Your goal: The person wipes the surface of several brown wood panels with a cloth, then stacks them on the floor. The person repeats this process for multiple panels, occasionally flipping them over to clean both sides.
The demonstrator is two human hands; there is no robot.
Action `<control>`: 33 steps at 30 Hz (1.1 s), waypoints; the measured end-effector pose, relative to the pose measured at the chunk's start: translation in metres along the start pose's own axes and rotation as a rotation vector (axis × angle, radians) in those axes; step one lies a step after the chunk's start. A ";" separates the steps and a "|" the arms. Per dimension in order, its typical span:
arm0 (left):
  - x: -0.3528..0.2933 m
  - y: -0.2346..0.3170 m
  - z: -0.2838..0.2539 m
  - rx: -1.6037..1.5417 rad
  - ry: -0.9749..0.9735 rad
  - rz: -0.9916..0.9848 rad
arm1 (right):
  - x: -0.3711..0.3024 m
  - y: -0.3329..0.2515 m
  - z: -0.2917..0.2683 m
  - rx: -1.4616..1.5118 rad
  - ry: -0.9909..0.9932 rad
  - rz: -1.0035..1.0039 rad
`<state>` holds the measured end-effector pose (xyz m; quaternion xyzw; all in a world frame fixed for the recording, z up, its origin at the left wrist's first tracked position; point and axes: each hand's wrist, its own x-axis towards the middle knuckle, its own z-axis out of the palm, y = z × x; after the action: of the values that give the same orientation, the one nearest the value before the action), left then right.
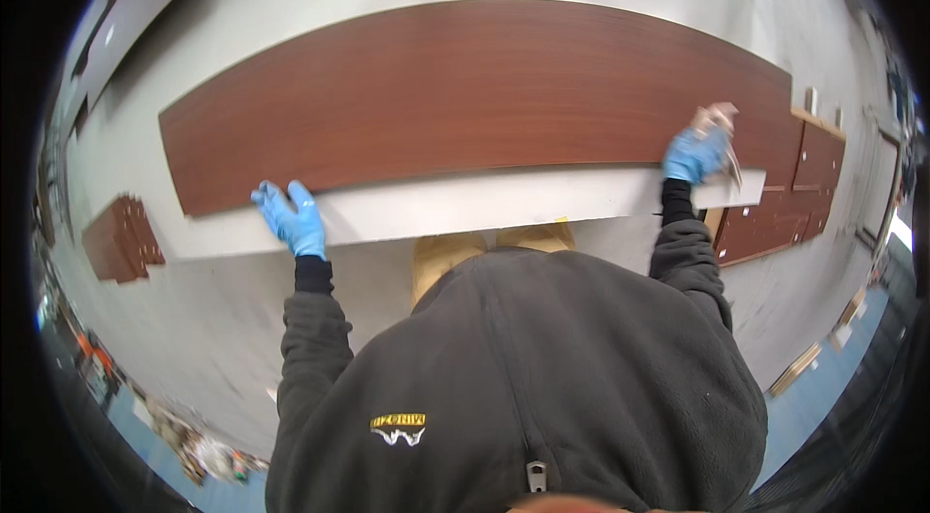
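A long reddish-brown wooden panel (465, 92) lies in front of me, its near edge over a white board (465, 203). My left hand (294, 219), in a blue glove, rests at the panel's near left edge with its fingers apart and nothing in it. At the right end, my right hand (696, 156), also blue-gloved, is closed round a crumpled pinkish cloth (718, 116). That cloth touches or hovers just over the panel; blur hides which. Part of it hangs down past the near edge.
Smaller reddish-brown panels (770, 225) lie at the right, and a stack of brown pieces (123, 238) is at the left. A long pale board (145, 9) stands at the far left. Wooden strips (796, 370) lie on the blue floor (823, 397) at lower right.
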<state>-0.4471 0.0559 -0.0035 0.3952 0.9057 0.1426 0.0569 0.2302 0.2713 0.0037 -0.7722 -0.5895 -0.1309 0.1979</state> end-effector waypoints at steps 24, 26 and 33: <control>-0.043 0.113 0.062 0.360 0.005 0.080 | 0.084 0.198 0.024 0.164 0.074 -0.287; -0.040 0.122 0.065 0.368 0.006 0.045 | 0.119 0.282 0.023 0.069 0.117 -0.153; -0.033 0.105 0.059 0.432 -0.038 0.109 | 0.156 0.347 0.032 -0.120 -0.009 0.051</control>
<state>-0.3383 0.1122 -0.0283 0.4493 0.8912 -0.0592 -0.0198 0.6058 0.3417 -0.0096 -0.7981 -0.5614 -0.1574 0.1519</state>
